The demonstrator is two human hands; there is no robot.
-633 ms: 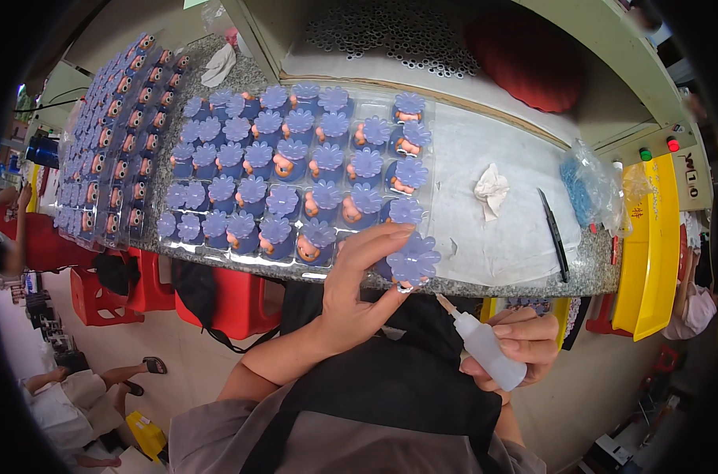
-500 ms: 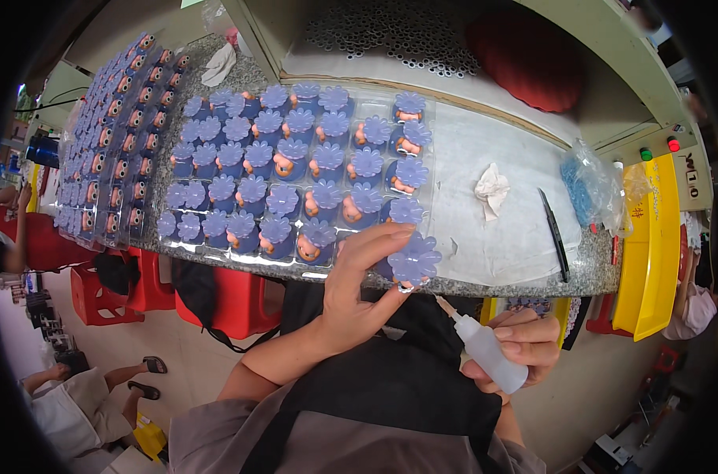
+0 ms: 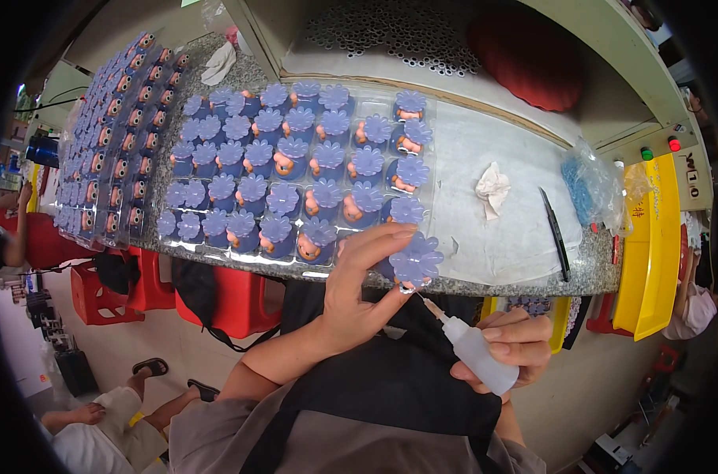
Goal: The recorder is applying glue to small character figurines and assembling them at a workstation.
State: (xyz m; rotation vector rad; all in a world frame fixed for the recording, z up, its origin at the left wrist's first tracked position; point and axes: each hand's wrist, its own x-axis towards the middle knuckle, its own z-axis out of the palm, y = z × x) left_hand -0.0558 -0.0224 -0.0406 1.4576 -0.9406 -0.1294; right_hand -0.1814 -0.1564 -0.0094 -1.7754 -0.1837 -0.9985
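Note:
My left hand (image 3: 357, 288) pinches a small figurine with a purple flower-shaped top (image 3: 416, 259) between thumb and forefinger, at the table's near edge. Beneath the petals a bit of pink face shows; the rest is hidden. In my right hand (image 3: 517, 347) is a white squeeze bottle (image 3: 485, 357), tilted so its thin nozzle points up and left. The tip sits just below the figurine; I cannot tell whether they touch. Left of and beyond my left hand, a clear plastic tray (image 3: 296, 186) holds rows of matching figurines with purple flower tops.
More filled trays (image 3: 110, 146) stand stacked at the left. On white paper (image 3: 469, 229) lie a crumpled tissue (image 3: 493, 189) and black tweezers (image 3: 556, 237). A plastic bag with blue bits (image 3: 584, 189) and a yellow bin (image 3: 651, 253) are at the right. Many small eye pieces (image 3: 390, 35) cover the shelf.
My right hand has brought the bottle slightly left and up, its nozzle nearer the figurine. My left hand has hardly moved. A seated person at the lower left has shifted to the right.

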